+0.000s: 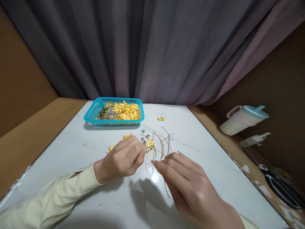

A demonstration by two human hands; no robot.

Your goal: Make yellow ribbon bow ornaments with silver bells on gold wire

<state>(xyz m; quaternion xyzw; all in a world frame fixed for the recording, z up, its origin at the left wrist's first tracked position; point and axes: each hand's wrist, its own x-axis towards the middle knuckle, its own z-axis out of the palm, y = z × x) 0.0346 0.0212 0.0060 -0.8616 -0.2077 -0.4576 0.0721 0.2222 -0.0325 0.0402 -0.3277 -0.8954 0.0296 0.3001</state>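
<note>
My left hand (122, 156) is closed, its thumb and forefinger pinching a small yellow satin ribbon bow (149, 143). A thin gold cord (153, 159) hangs in a loop by the bow. Lower right, my right hand (188, 178) is closed, with thumb and forefinger pinched together on the cord. A small grey metallic tip (179, 152) shows beyond its knuckles; what it belongs to is hidden. Several silver heart-shaped bells or beads (143, 131) lie just beyond my left hand. More yellow bows (126, 136) are partly hidden behind that hand.
A blue basket (114, 121) at the back left holds yellow bows, silver pieces and gold cords. Loose cords (169, 140) lie mid-table. One bow with a ring (161, 119) sits farther back. At right are a cup (244, 119), a small bottle (254, 140) and black-handled scissors (281, 187).
</note>
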